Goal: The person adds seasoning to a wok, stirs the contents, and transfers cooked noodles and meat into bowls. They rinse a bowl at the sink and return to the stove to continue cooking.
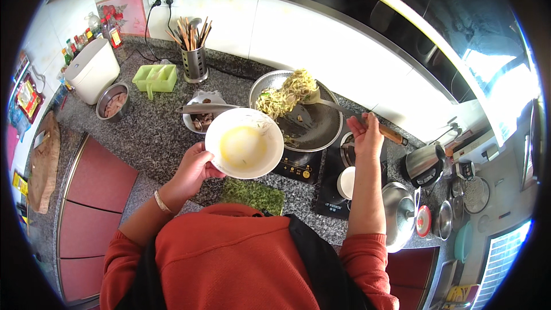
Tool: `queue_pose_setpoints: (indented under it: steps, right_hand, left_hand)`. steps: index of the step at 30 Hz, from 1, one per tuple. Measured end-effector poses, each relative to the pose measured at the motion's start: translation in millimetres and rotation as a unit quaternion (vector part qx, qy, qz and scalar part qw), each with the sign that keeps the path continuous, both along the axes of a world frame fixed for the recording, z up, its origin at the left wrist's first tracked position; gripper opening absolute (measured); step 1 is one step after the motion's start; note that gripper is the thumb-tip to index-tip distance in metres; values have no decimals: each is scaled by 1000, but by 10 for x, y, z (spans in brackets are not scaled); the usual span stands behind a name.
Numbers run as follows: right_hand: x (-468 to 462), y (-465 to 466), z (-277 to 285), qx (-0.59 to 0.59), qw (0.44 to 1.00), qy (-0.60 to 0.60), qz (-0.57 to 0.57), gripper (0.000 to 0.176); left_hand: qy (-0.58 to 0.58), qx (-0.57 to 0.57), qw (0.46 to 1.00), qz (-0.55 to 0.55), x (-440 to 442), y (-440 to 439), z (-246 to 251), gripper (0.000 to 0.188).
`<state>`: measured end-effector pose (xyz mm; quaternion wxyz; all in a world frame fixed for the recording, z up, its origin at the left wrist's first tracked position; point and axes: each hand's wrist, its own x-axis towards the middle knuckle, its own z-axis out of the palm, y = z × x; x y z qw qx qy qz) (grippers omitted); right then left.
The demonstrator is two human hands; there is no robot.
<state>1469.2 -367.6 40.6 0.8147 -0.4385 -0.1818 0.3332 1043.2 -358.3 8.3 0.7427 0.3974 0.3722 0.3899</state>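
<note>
My left hand (pixel 196 165) grips a white bowl (pixel 226 121) by its left rim; a little yellowish liquid lies inside. The bowl is above the counter, overlapping the front left of a wok (pixel 320 140) in view. With my right hand (pixel 367 135) I hold a spatula (pixel 329 104) with a metal shaft and wooden handle, its head over the wok. Shredded yellow-green food (pixel 297 88) is heaped on and around the spatula head, hiding most of it. Left of the wok, a bowl of dark meat pieces (pixel 202 121) is partly covered by a metal utensil (pixel 206 108).
Behind stand a chopstick holder (pixel 194 62) and a green divided box (pixel 165 82). A steel bowl of pale pieces (pixel 115 105) sits left. To the right are a white cup (pixel 345 183) on a second cooktop (pixel 327 206), an electric kettle (pixel 424 165) and a lidded pot (pixel 396 211).
</note>
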Motion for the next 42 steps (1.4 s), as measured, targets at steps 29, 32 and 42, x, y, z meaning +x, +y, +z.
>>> queue_pose_setpoints:
  steps: [29, 32, 42]
  right_hand:
    - [-984, -814, 922, 34, 679, -721, 130, 19]
    - [-1109, -872, 935, 94, 546, -820, 147, 27]
    - [-1290, -979, 1158, 122, 327, -916, 198, 19]
  left_hand:
    - [-10, -17, 1000, 21, 818, 573, -177, 23]
    - [-27, -18, 999, 26, 793, 562, -184, 22]
    - [-12, -45, 999, 23, 788, 533, -149, 22]
